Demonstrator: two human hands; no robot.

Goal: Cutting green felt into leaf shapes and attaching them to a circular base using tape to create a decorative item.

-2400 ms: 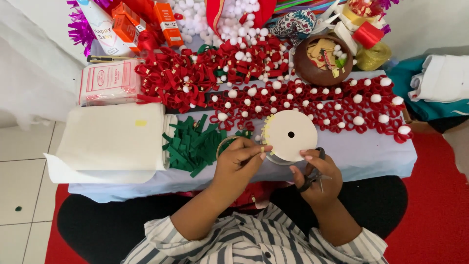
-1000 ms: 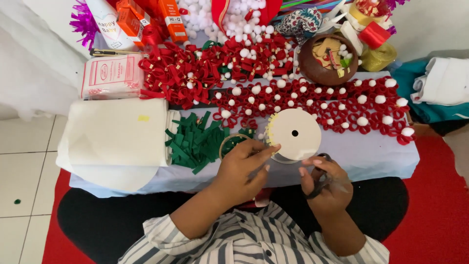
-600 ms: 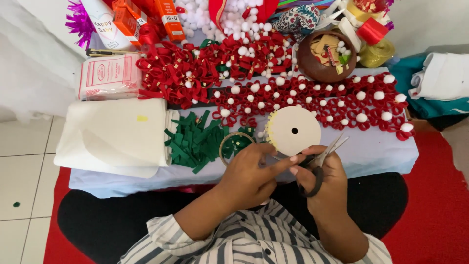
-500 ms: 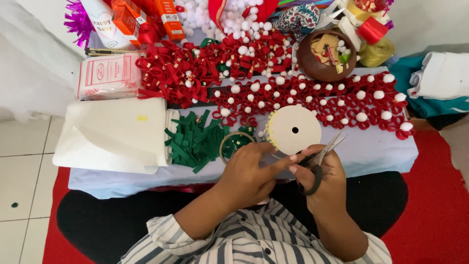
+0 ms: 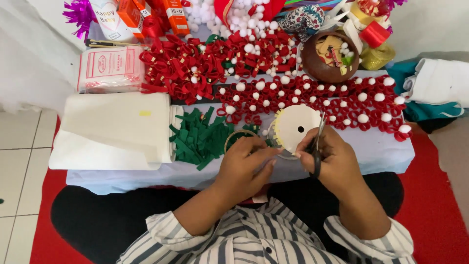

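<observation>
Two hands [image 5: 288,164] (scissors [image 5: 317,144] right) meet.

Left hand [image 5: 246,164]: palm down, fingers curled, fingertips pinched together toward the right hand.
Right hand [image 5: 330,159]: closed in a grip, knuckles up, close beside the left fingertips.
Forearms: bare, sleeves striped.

**A home craft corner on the floor**

A low desk [image 5: 381,156] under a pale cloth stands on a red rug [image 5: 439,205] beside white floor tiles [image 5: 19,161]. It is crowded with handicraft supplies: red ribbon loops with white pompoms [image 5: 312,98], green felt strips [image 5: 198,139], a ribbon spool [image 5: 295,128], folded white sheets [image 5: 117,127] and a wooden bowl [image 5: 328,57] of trimmings.
</observation>
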